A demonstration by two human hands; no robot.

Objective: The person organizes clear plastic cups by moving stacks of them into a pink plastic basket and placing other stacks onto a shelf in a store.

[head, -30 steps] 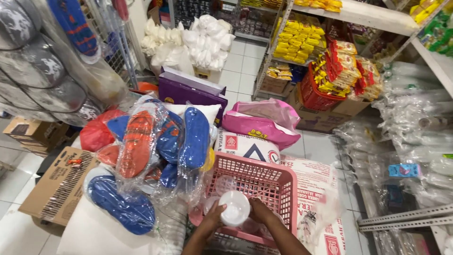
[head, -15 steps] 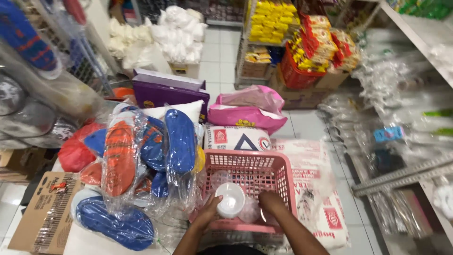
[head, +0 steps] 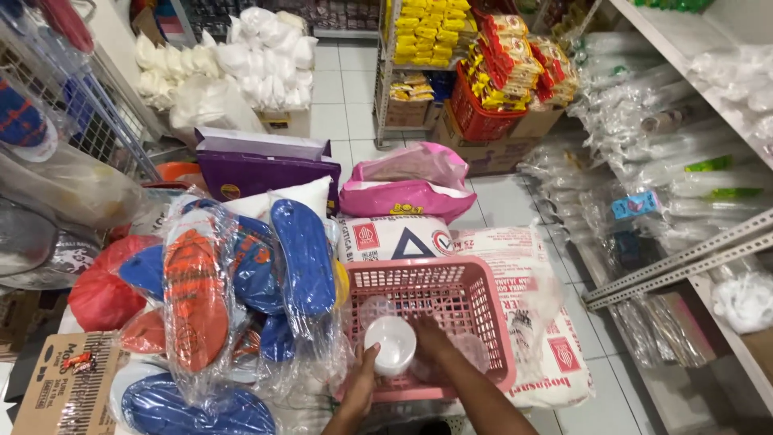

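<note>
A: What do you hold in your hands?

B: Your left hand (head: pixel 360 385) has a closed grip on a stack of clear plastic cups (head: pixel 388 341). It looks round, white at the near end, with a see-through wall.

A: And where is it?

B: It is inside the pink basket (head: pixel 475 300), low at the near wall. Your right hand (head: pixel 432 338) is in the basket just beside the cups; whether its grip is closed, I cannot tell.

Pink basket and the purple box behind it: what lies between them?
In the head view, a white printed sack lies directly behind the pink basket, with a white pillow-like bag in front of the purple box.
</note>
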